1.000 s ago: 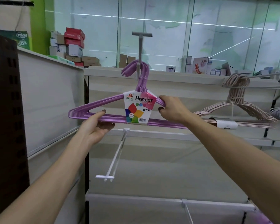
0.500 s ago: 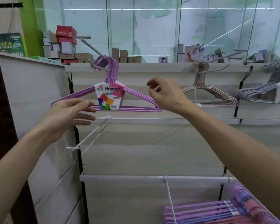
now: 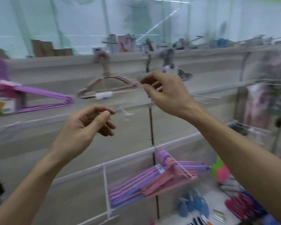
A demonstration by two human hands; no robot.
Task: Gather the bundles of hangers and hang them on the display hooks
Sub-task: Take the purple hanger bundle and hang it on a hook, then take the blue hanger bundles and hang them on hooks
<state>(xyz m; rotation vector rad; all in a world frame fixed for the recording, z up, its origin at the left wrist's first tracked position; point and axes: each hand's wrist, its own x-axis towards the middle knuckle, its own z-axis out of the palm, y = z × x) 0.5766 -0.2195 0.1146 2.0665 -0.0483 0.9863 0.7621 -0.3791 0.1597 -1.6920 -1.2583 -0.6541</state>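
Both hands have let go of the purple bundle (image 3: pixel 44 99), which now hangs on its hook at far left. Left hand (image 3: pixel 86 127) and right hand (image 3: pixel 165 93) float loosely curled, holding nothing. Next bundle, mixed purple and pink (image 3: pixel 154 181), lies low and right on a wire shelf, long axis running left to right; the right hand seems nearer.

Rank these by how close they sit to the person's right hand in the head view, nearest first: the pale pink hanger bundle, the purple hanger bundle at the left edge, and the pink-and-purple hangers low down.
From the right hand:
1. Pale pink hanger bundle, just left of the fingertips, hanging on the upper row.
2. Pink-and-purple hangers, below, on the low hook.
3. Purple hanger bundle, far left edge.
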